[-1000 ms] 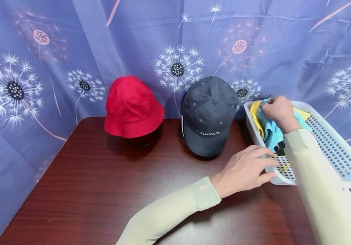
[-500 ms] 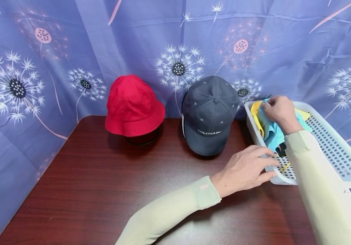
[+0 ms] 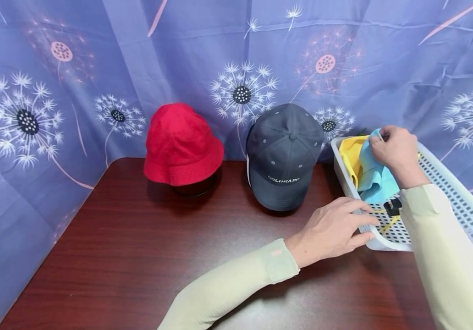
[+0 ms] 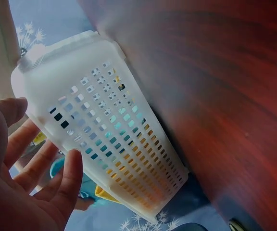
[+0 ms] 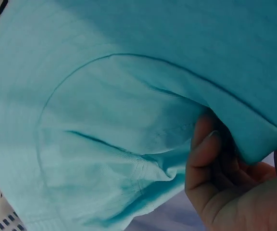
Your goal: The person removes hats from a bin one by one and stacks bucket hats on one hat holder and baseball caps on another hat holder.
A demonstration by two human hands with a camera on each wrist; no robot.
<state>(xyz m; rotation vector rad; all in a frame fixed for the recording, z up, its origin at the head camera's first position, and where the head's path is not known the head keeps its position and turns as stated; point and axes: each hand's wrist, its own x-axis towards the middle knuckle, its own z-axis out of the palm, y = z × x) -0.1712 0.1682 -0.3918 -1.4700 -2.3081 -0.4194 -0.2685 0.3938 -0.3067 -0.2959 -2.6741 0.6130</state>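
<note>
My right hand [image 3: 397, 149] pinches a light blue bucket hat [image 3: 378, 176] over the white perforated basket [image 3: 389, 246] at the right. Up close in the right wrist view, stitched brim and creased crown of the hat [image 5: 90, 120] fill the picture, fingers curled at its edge. My left hand [image 3: 333, 227] rests on the basket's near left rim, its fingers extended over it; the left wrist view has the fingers [image 4: 71, 175] against the basket wall [image 4: 47, 82]. Beside the blue hat, a yellow cloth item [image 3: 351, 155] lies in the basket's far left corner.
Inside the basket lies a small black clip-like piece [image 3: 393, 207] near a yellow cord [image 3: 391, 224]. A red bucket hat [image 3: 183, 144] on a dark stand and a dark cap [image 3: 288, 146] stand at the back of the brown table [image 3: 137, 256]. A patterned curtain [image 3: 178, 55] hangs behind.
My right hand has shifted right with the blue hat, exposing more of the yellow cloth item and the black piece. My left hand stays on the rim.
</note>
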